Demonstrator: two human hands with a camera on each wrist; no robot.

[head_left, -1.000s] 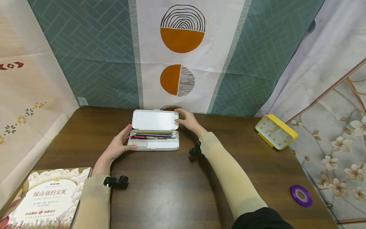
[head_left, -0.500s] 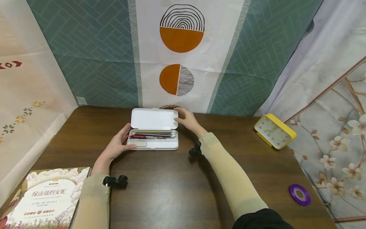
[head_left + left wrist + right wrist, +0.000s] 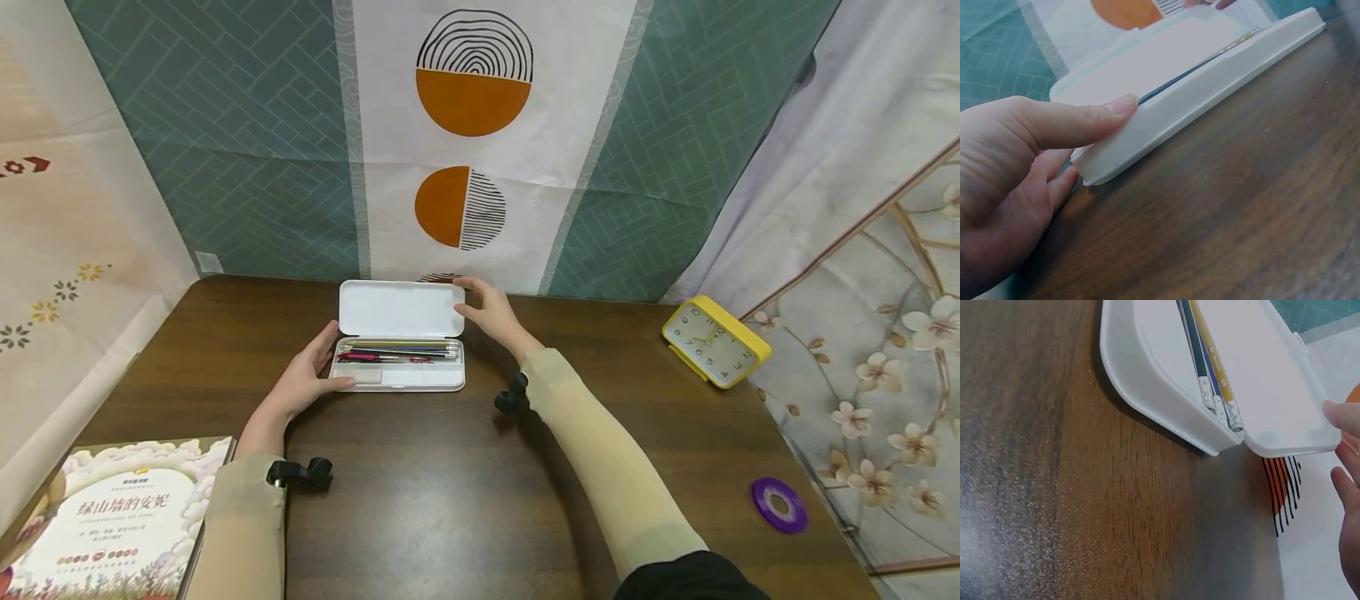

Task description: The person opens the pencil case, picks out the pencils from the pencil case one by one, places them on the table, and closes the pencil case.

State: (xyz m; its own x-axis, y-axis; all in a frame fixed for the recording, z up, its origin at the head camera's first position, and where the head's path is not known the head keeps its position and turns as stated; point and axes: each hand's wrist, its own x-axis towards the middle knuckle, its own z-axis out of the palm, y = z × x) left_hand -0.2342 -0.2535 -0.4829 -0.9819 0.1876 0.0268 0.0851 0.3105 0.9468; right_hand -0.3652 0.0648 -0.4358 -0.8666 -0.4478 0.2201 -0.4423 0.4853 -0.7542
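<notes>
A white pencil case (image 3: 420,379) lies unfolded at the back of the table, its lid (image 3: 401,308) tilted back toward the wall. My left hand (image 3: 298,382) grips the tray's left end, thumb over the front rim and fingers along the side. At the upper right corner, my right hand (image 3: 491,318) pinches the lid between thumb and fingers. Several pencils (image 3: 1213,356) lie lengthwise in the rear compartment, yellow and dark ones among them. A red pen (image 3: 360,357) is beside them. In the front compartment sits a white eraser (image 3: 366,376), close to my left thumb.
A yellow alarm clock (image 3: 716,342) stands at the table's right side. Nearer on that side lies a purple ring-shaped roll (image 3: 780,505). A picture book (image 3: 123,517) is at the front left, by my left forearm. A patterned cloth wall (image 3: 270,150) rises behind the table.
The lid and my right hand have risen slightly, and the lid looks a little taller in the head view. My left hand keeps its hold on the tray. The head view has shifted slightly.
</notes>
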